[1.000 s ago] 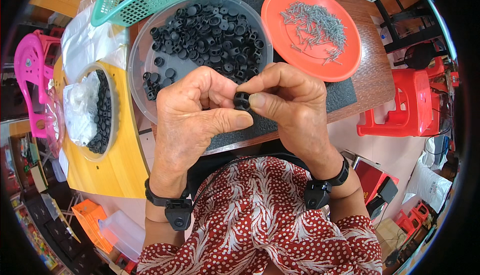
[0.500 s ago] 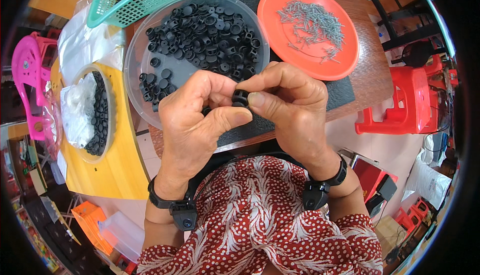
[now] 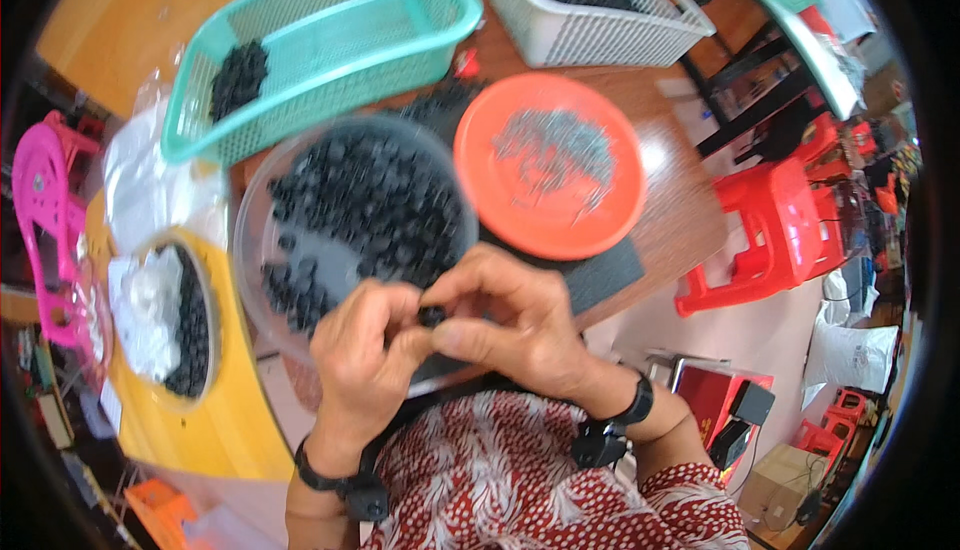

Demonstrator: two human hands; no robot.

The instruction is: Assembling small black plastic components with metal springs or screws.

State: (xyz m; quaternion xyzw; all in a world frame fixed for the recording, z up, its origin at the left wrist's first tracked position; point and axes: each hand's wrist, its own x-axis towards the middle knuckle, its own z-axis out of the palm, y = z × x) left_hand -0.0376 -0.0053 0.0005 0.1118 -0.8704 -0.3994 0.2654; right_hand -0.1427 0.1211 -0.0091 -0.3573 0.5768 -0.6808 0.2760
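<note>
Between my hands is a small round black plastic part [image 3: 431, 316], pinched by fingers from both sides. My left hand [image 3: 365, 345] grips it from the left with thumb and forefinger. From the right, the thumb and forefinger of my right hand [image 3: 510, 320] close on the same part. Just beyond my hands stands a clear round tub [image 3: 250, 280] with many small black plastic parts [image 3: 365, 195]. To its right lies an orange-red plate [image 3: 545, 235] bearing a heap of thin metal pins or screws [image 3: 560, 150]. The picture is blurred, so the part's details are unclear.
A green basket [image 3: 330, 90] with black pieces stands behind the tub, and a white basket [image 3: 570, 45] stands at the back. On the yellow table [image 3: 250, 440] at left sits another tub [image 3: 205, 375]. A red stool [image 3: 770, 230] stands at right.
The view has shifted, showing more of the baskets. Both hands appear lower and further left in the picture, still pinching the black part, which is now mostly covered by fingers.
</note>
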